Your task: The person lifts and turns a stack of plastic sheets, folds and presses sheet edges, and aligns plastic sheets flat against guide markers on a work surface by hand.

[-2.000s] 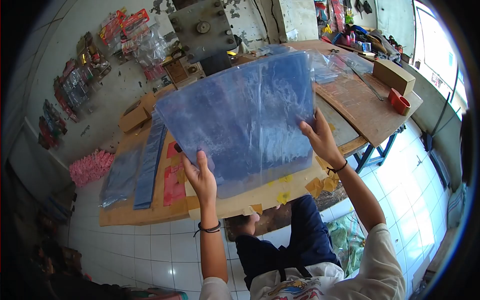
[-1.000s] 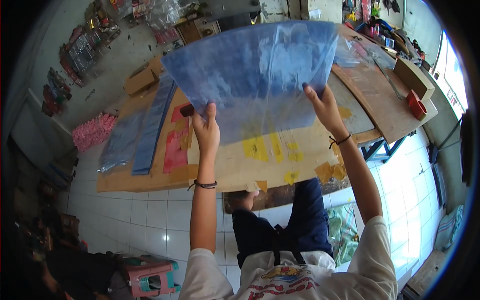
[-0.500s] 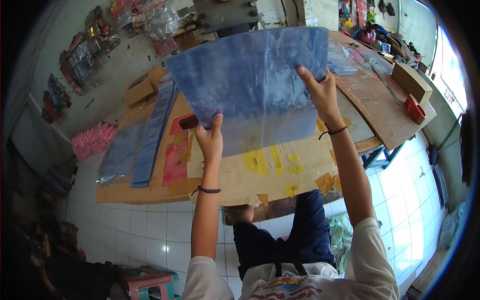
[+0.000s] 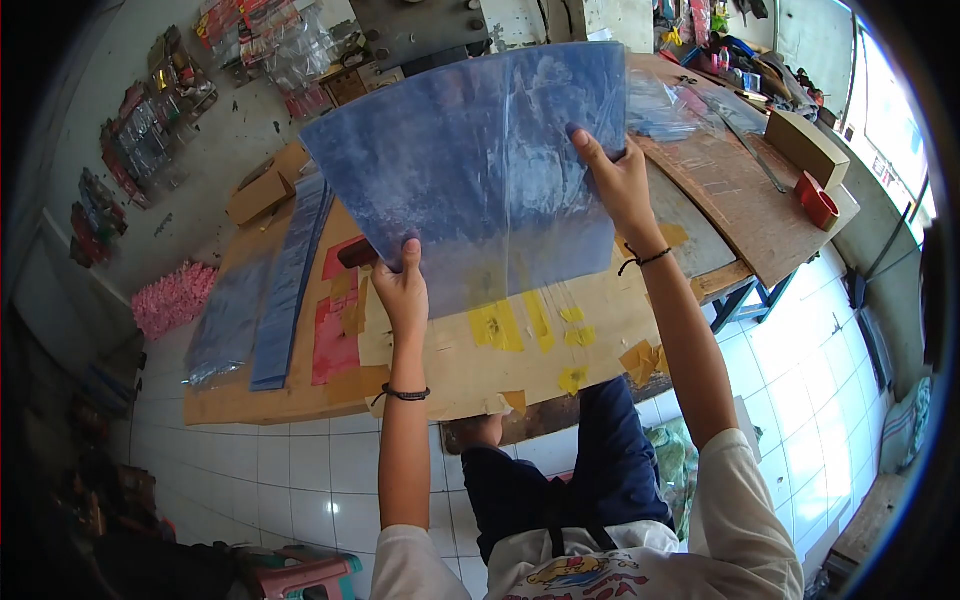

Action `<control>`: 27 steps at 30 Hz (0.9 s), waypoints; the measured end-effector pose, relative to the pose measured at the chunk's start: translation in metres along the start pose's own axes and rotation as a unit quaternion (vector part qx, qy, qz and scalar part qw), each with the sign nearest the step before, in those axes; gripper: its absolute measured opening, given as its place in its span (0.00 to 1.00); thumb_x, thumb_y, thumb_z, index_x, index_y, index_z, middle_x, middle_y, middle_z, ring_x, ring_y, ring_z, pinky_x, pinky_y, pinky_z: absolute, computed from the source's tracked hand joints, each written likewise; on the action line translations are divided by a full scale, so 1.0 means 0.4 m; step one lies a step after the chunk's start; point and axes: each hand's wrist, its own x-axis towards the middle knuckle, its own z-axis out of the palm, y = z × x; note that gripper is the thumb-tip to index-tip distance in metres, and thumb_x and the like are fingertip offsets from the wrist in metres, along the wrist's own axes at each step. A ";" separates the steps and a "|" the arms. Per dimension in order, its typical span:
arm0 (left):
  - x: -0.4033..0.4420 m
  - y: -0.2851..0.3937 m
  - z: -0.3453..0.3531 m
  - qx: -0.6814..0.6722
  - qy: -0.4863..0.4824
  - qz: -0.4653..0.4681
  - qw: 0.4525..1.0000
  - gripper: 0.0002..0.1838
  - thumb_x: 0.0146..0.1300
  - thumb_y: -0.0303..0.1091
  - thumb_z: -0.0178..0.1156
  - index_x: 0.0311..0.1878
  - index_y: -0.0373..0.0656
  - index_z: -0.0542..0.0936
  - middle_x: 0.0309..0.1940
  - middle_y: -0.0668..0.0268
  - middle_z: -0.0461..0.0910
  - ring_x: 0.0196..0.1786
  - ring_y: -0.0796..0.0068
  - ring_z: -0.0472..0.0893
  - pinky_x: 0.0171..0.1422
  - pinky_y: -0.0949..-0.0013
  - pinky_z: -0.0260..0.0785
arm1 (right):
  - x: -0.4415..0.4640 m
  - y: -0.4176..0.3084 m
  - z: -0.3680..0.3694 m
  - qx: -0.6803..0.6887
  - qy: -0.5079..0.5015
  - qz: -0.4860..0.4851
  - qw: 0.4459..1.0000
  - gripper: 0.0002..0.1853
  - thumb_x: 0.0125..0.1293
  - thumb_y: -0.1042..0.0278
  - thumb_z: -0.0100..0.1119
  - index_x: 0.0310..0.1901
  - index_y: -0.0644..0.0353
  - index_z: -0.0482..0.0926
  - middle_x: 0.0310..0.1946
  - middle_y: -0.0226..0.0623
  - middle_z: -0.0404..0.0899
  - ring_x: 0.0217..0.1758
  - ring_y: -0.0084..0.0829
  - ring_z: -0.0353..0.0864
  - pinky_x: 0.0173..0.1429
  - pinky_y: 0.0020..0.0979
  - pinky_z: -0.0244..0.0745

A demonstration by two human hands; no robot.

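A wide, bluish see-through plastic sheet [image 4: 450, 160], perhaps a stack of several, is held up tilted above the table. My left hand [image 4: 402, 290] grips its lower left edge, thumb on the near face and fingers behind. On the right edge, higher up, my right hand [image 4: 622, 190] is closed the same way. A dark brown handle-like piece [image 4: 357, 252] shows just beside my left hand; I cannot tell what it belongs to. Beneath the sheet lies a pale work board [image 4: 440, 385] with yellow tape strips [image 4: 497, 327] and red patches [image 4: 336, 340].
Long bluish plastic strips [image 4: 285, 300] lie on the table's left, near an open cardboard box [image 4: 266, 185]. A grey metal machine [image 4: 420, 28] stands behind. On the right-hand board [image 4: 740, 210] are a red tape roll [image 4: 817, 201], a metal ruler [image 4: 755, 155] and a cardboard box [image 4: 806, 148].
The sheet and both hands appear a little further left in view, as do the surroundings, so the camera has turned slightly. Both hands keep their hold.
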 end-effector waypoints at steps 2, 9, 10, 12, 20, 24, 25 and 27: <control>-0.008 0.003 -0.008 0.008 -0.015 -0.017 1.000 0.22 0.69 0.48 0.65 0.46 0.34 0.83 0.40 0.68 0.84 0.43 0.80 0.79 0.51 0.74 0.69 | -0.024 0.076 -0.013 -0.032 -0.004 0.031 0.999 0.27 0.64 0.44 0.68 0.44 0.67 0.83 0.35 0.28 0.82 0.36 0.16 0.75 0.43 0.21 0.70; -0.015 0.026 0.010 0.002 0.012 -0.021 1.000 0.22 0.70 0.49 0.63 0.46 0.35 0.83 0.41 0.69 0.84 0.44 0.80 0.78 0.53 0.74 0.68 | -0.140 0.140 -0.032 -0.024 -0.044 0.099 0.994 0.28 0.63 0.44 0.69 0.48 0.66 0.84 0.36 0.29 0.83 0.39 0.19 0.78 0.45 0.24 0.72; -0.024 0.032 0.005 0.003 0.008 -0.029 1.000 0.22 0.70 0.49 0.64 0.46 0.35 0.83 0.41 0.69 0.84 0.44 0.80 0.78 0.53 0.74 0.68 | -0.144 0.137 -0.031 -0.010 -0.044 0.101 0.994 0.29 0.63 0.44 0.69 0.48 0.67 0.84 0.37 0.29 0.83 0.40 0.20 0.78 0.46 0.25 0.73; -0.020 0.038 0.006 -0.003 0.004 -0.035 0.999 0.22 0.69 0.49 0.64 0.46 0.35 0.83 0.41 0.68 0.84 0.45 0.80 0.78 0.54 0.73 0.68 | -0.138 0.136 -0.029 0.003 -0.034 0.086 0.996 0.30 0.63 0.44 0.69 0.49 0.68 0.83 0.38 0.31 0.84 0.41 0.20 0.79 0.47 0.25 0.74; -0.020 0.058 0.002 -0.032 -0.051 -0.012 0.998 0.19 0.68 0.42 0.66 0.50 0.35 0.79 0.46 0.65 0.83 0.49 0.76 0.79 0.59 0.70 0.68 | -0.134 0.166 -0.023 -0.018 -0.032 0.024 0.999 0.31 0.64 0.41 0.67 0.46 0.69 0.80 0.33 0.29 0.80 0.38 0.20 0.76 0.44 0.25 0.71; -0.018 0.056 0.007 -0.037 -0.053 -0.030 0.997 0.21 0.67 0.43 0.66 0.52 0.34 0.78 0.47 0.63 0.82 0.50 0.74 0.79 0.61 0.68 0.68 | -0.133 0.174 -0.031 -0.040 -0.018 0.040 0.998 0.32 0.66 0.37 0.62 0.45 0.68 0.79 0.30 0.25 0.74 0.33 0.19 0.69 0.38 0.24 0.65; -0.014 0.059 0.004 -0.036 -0.049 -0.021 0.998 0.21 0.68 0.43 0.66 0.52 0.34 0.78 0.47 0.63 0.82 0.50 0.73 0.79 0.61 0.68 0.68 | -0.130 0.172 -0.024 -0.036 -0.010 0.029 0.999 0.33 0.66 0.37 0.61 0.46 0.68 0.79 0.30 0.25 0.73 0.32 0.19 0.68 0.37 0.24 0.64; -0.017 0.058 0.007 -0.032 -0.043 -0.006 0.999 0.22 0.68 0.43 0.65 0.53 0.33 0.78 0.47 0.63 0.82 0.50 0.73 0.79 0.62 0.67 0.68 | -0.131 0.170 -0.016 -0.034 0.000 0.023 0.999 0.32 0.67 0.37 0.60 0.47 0.68 0.79 0.30 0.25 0.72 0.32 0.18 0.67 0.36 0.24 0.62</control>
